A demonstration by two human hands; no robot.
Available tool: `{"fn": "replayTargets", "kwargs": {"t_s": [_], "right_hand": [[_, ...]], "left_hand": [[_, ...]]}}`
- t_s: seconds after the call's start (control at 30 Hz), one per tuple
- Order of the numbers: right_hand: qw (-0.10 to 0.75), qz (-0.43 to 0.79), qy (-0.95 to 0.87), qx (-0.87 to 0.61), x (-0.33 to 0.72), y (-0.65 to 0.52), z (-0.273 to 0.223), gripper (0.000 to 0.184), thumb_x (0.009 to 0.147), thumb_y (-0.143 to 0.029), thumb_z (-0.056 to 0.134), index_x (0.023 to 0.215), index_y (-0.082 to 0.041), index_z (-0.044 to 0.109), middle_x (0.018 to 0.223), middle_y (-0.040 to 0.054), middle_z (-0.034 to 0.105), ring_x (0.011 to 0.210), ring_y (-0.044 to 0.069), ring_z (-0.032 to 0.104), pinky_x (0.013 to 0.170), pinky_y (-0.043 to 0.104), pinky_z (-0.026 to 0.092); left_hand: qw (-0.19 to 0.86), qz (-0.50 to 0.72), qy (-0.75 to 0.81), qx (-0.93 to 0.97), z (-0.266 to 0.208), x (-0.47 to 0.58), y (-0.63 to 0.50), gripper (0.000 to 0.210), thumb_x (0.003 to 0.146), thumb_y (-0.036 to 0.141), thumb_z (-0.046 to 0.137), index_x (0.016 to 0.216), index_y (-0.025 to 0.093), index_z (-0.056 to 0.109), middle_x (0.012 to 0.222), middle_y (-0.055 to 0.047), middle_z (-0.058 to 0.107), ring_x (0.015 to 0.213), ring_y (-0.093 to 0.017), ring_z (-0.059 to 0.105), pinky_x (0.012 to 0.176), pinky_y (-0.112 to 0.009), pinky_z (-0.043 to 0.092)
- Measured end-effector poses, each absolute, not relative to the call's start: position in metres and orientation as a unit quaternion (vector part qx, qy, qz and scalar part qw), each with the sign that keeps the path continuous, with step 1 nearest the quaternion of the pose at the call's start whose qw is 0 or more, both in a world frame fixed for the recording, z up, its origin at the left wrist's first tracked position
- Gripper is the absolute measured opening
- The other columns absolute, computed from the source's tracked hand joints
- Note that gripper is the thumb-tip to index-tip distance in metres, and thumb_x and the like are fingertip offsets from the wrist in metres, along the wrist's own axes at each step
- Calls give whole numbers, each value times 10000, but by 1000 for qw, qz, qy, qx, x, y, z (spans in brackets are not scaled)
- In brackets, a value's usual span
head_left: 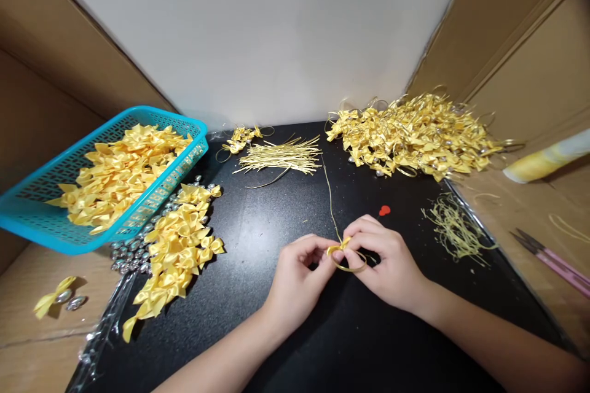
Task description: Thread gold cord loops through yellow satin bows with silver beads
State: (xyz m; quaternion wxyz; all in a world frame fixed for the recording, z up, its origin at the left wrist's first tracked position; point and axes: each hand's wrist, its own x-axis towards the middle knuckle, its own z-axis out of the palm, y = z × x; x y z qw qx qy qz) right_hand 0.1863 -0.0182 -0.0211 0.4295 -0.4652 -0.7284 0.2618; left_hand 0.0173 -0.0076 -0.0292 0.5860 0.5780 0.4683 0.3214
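In the head view, the only one I have, I see both hands meet over the near part of the black board (258, 215), and the small gold bow (345, 242) is between their fingertips, above that board. The left hand (302, 270) has thumb and forefinger closed on the bow's near side; the right hand (387, 261) pinches it from the other side, though I can't tell how much of the looped cord (349, 270) each one grips. A thin thread (330, 196) trails from the bow toward the board's far edge. This looks to me like binding bow to loop, and I'd say it wants one steady pinch at the bow's centre while the other fingers draw the thread snug, without crushing the ribbon tails. The loop should hang free of the thread, or it may be caught under a turn. The thread clippings (458, 227) lie on the board's right side, and the scissors (553, 261) rest beyond its right edge.
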Motion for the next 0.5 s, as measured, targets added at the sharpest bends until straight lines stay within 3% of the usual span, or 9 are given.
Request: {"fn": "replayTargets", "kwargs": {"t_s": [0.17,0.3,0.4,0.5], "right_hand": [[437,210,-728,-485,185,-19,-23,198,819,-157,574,624,-192,585,730,34,576,715,154,529,638,287,444],[452,135,-721,-507,181,-26,-22,236,799,-170,620,570,-195,567,607,2,504,606,133,478,581,281,388],[428,86,-754,-491,178,-30,-21,69,812,-153,624,786,-194,674,562,-22,511,542,117,468,589,292,351],[375,48,-760,-529,177,-30,-20,126,831,-175,605,928,-164,685,579,-17,539,532,117,485,627,310,337]], "left_hand": [[574,339,480,571,-29,18,-9,227,810,369,662,820,151,723,763,-60,662,706,-153,578,650,-253,455],[568,344,505,551,-27,19,-9,210,787,350,671,774,142,700,721,-55,667,676,-158,587,627,-253,449],[542,339,512,574,-26,20,-8,177,780,310,659,725,144,681,686,-41,661,641,-144,564,601,-240,428],[498,328,515,615,-24,20,-9,177,795,276,623,679,147,656,649,-26,635,607,-128,533,571,-226,403]]}}
